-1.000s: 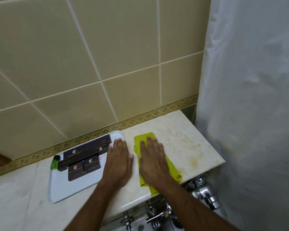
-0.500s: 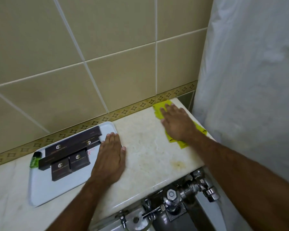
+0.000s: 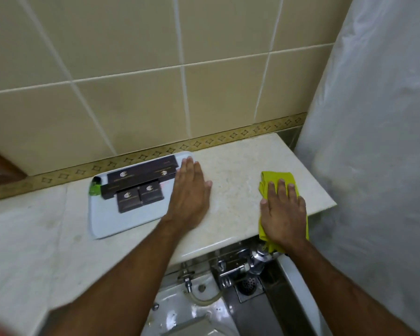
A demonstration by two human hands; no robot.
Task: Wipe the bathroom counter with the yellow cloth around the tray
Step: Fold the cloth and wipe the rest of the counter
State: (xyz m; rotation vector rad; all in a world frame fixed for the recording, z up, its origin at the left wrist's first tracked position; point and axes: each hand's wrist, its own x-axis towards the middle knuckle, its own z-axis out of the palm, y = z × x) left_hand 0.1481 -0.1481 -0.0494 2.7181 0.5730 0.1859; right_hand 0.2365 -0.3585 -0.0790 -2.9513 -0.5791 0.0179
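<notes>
The yellow cloth [image 3: 274, 179] lies on the pale marble counter [image 3: 230, 170] near its right front edge, one end hanging over the edge. My right hand [image 3: 283, 210] presses flat on the cloth, fingers spread. A white tray [image 3: 112, 221] sits at the counter's middle left, holding several dark brown boxes [image 3: 141, 180] and a small green bottle [image 3: 95, 187]. My left hand [image 3: 189, 192] rests flat against the tray's right edge and on the counter, holding nothing.
A tiled wall [image 3: 155, 93] with a patterned border backs the counter. A white plastic curtain [image 3: 374, 141] hangs at the right. Below the counter's front edge are chrome valves [image 3: 238, 263], a floor drain [image 3: 247, 284] and a white toilet fixture [image 3: 192, 311].
My right hand has dragged the yellow cloth from the back right corner toward the front edge of the counter. The left hand stays at the tray's edge.
</notes>
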